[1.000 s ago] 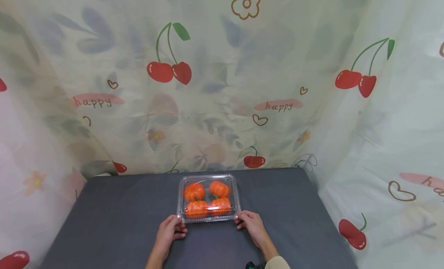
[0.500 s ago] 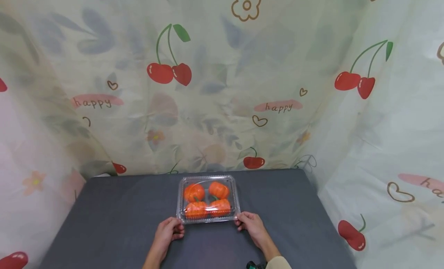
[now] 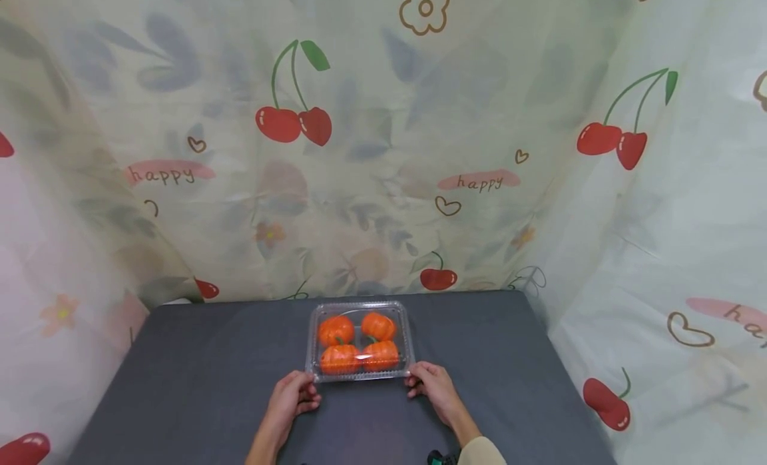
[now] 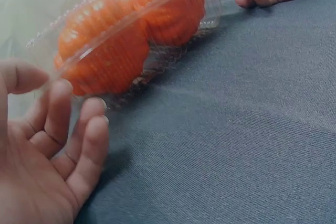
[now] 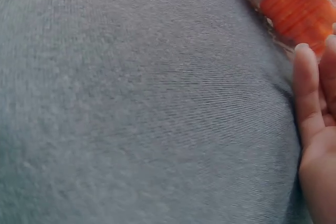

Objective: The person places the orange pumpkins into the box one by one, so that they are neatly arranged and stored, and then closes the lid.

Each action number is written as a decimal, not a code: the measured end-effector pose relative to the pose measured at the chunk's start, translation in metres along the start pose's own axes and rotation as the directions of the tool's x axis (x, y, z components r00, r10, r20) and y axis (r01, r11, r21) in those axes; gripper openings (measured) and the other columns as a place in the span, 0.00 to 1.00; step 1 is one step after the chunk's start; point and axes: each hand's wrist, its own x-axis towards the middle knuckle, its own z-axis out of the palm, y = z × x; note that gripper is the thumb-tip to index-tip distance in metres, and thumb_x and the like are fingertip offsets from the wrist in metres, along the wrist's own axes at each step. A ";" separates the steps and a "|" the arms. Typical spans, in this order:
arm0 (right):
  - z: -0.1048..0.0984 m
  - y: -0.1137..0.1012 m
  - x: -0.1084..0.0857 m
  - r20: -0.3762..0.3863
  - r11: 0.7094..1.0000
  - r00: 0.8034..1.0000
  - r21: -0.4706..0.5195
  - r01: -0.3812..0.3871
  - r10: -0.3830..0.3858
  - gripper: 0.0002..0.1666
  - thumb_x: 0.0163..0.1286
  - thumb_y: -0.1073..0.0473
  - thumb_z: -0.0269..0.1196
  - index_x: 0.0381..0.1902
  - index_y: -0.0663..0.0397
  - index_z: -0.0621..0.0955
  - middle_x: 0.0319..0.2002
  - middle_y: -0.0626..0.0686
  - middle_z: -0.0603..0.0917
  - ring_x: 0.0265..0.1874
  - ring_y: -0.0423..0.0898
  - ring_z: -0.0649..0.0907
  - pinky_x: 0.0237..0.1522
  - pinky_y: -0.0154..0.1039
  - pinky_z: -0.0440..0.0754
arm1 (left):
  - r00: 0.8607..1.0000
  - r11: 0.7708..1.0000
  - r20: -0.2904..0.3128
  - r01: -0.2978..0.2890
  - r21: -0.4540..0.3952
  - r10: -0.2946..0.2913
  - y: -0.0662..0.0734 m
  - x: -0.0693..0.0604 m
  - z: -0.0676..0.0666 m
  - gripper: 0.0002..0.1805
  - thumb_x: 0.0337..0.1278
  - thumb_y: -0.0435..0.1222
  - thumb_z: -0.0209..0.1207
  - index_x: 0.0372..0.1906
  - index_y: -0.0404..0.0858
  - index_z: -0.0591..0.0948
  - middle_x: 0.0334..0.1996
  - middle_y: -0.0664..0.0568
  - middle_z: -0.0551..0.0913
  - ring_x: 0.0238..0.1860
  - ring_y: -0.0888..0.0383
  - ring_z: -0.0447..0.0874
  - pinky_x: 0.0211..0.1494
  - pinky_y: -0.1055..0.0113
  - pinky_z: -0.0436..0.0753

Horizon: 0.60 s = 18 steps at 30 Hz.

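Note:
A clear plastic clamshell box [image 3: 361, 376] sits shut on the dark table, with several small orange pumpkins [image 3: 339, 360] inside; green stems show on some. At its near left corner my left hand [image 3: 289, 404] pinches the rim between thumb and index finger. The left wrist view shows this left hand [image 4: 52, 145] with its other fingers loosely bent below the rim. My right hand [image 3: 436, 390] pinches the near right corner the same way. In the right wrist view, only part of the right hand [image 5: 321, 114] shows beside the box, its thumb tip mostly cut off.
Dark grey cloth covers the table [image 3: 222, 365]. A pale curtain [image 3: 371, 152] printed with cherries and leaves hangs behind the table and along both sides. A small dark object [image 3: 440, 458] lies by the right sleeve [image 3: 481, 452] at the bottom edge.

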 end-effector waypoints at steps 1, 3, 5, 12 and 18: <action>-0.001 -0.002 0.000 0.010 1.000 1.000 -0.009 -0.011 0.012 0.13 0.73 0.59 0.59 0.38 0.67 0.83 0.27 0.48 0.83 0.28 0.41 0.82 0.31 0.35 0.88 | 1.000 1.000 0.004 -0.001 0.003 0.001 0.001 0.000 0.000 0.06 0.66 0.34 0.55 0.33 0.37 0.78 0.23 0.54 0.79 0.25 0.58 0.85 0.30 0.67 0.87; -0.003 -0.006 0.000 0.032 0.999 0.999 -0.035 -0.039 0.040 0.15 0.74 0.57 0.59 0.40 0.67 0.83 0.27 0.48 0.83 0.29 0.41 0.83 0.31 0.36 0.89 | 1.000 1.000 0.019 -0.009 0.016 0.009 0.003 0.000 -0.001 0.06 0.67 0.34 0.55 0.33 0.37 0.78 0.24 0.53 0.81 0.26 0.58 0.85 0.31 0.66 0.87; -0.005 -0.012 0.001 0.050 0.995 0.996 -0.075 -0.070 0.074 0.17 0.74 0.56 0.58 0.43 0.67 0.82 0.28 0.48 0.83 0.29 0.41 0.84 0.32 0.37 0.89 | 0.999 0.999 0.034 -0.021 0.043 0.019 0.006 -0.001 -0.002 0.07 0.68 0.35 0.56 0.34 0.36 0.79 0.26 0.52 0.82 0.27 0.58 0.85 0.32 0.66 0.88; -0.010 -0.036 -0.004 0.046 0.940 0.992 -0.327 -0.099 0.120 0.21 0.73 0.49 0.61 0.46 0.64 0.81 0.34 0.52 0.85 0.32 0.43 0.85 0.33 0.39 0.88 | 0.995 0.977 -0.045 -0.084 0.197 0.094 0.015 0.000 -0.010 0.13 0.66 0.36 0.59 0.47 0.30 0.80 0.34 0.49 0.87 0.32 0.58 0.87 0.35 0.67 0.87; -0.015 -0.060 -0.009 0.008 0.864 1.000 -0.503 -0.020 0.027 0.23 0.74 0.51 0.62 0.56 0.62 0.77 0.40 0.57 0.86 0.35 0.51 0.86 0.33 0.44 0.87 | 0.949 0.897 -0.192 -0.154 0.414 0.251 0.035 0.002 -0.018 0.16 0.69 0.39 0.57 0.54 0.33 0.79 0.44 0.43 0.87 0.39 0.59 0.86 0.40 0.71 0.82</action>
